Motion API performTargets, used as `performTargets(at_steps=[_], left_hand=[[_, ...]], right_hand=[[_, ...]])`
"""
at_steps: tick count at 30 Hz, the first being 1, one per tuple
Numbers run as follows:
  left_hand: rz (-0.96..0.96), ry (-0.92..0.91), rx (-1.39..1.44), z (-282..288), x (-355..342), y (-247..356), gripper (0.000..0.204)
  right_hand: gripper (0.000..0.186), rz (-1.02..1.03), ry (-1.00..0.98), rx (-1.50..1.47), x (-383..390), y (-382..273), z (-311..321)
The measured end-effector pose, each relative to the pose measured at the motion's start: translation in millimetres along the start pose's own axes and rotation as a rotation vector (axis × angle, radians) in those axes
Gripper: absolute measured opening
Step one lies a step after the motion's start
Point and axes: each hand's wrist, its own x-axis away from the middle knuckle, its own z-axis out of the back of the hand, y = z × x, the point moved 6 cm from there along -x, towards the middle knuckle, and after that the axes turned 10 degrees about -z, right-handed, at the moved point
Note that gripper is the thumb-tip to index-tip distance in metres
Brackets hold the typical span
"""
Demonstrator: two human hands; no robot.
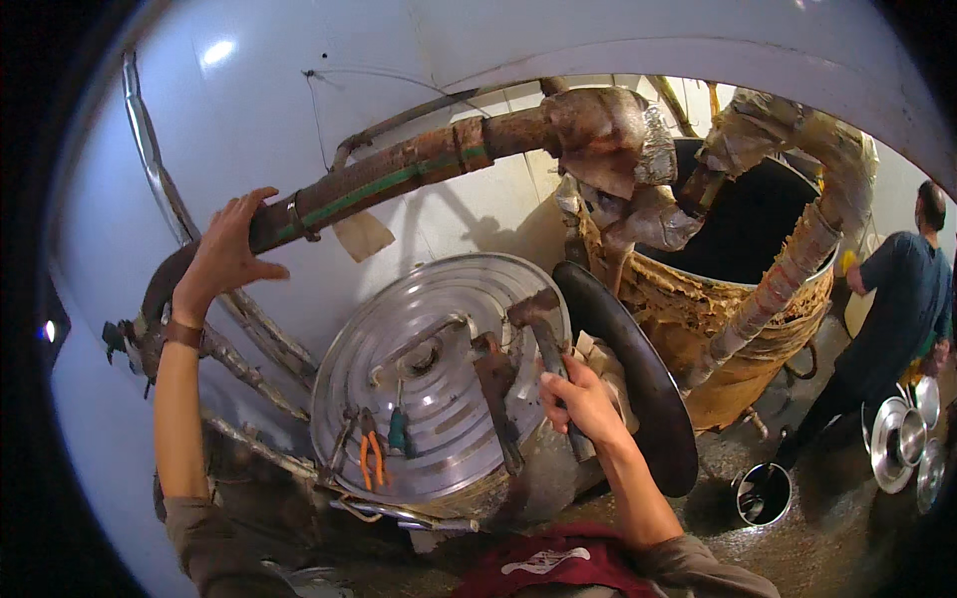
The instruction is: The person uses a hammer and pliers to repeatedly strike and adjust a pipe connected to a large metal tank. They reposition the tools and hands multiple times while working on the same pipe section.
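My left hand (pixel 224 249) grips the rusty, green-striped pipe (pixel 379 179) near its left bend, fingers over the top and thumb below. My right hand (pixel 583 399) is closed round the dark handle of a rusty hammer-like tool (pixel 528 309), its head raised at the upper right of a round ridged metal lid (pixel 369 319). A second rusty tool (pixel 495 399) lies on the lid to the left of that hand, near orange-handled pliers (pixel 368 458) and a teal screwdriver (pixel 397 429). A dark round plate (pixel 658 439) leans behind my right hand.
A large wrapped drum (pixel 748 359) with an open dark top stands behind, with lagged pipes (pixel 827 159) over it. At the right another person (pixel 892 309) bends away beside stacked metal lids (pixel 887 448) and a bucket (pixel 763 493). Thinner pipes (pixel 254 374) run along the white wall at left.
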Motion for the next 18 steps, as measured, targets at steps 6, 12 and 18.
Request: performTargets(at_steps=[6,12,18], left_hand=[[-0.181,0.239,0.55,4.1,-91.2,98.1,0.085],[-0.078,0.137,0.524,-36.5,-179.6,156.3,0.067],[-0.05,0.086,0.619,-35.6,-187.0,155.8,0.054]], right_hand=[[0.03,-0.025,0.016,0.009,-15.3,8.1,3.8],[0.044,0.0,-0.099,-0.126,6.7,28.0,1.7],[0.037,-0.139,-0.093,-0.145,29.2,40.3,24.3]])
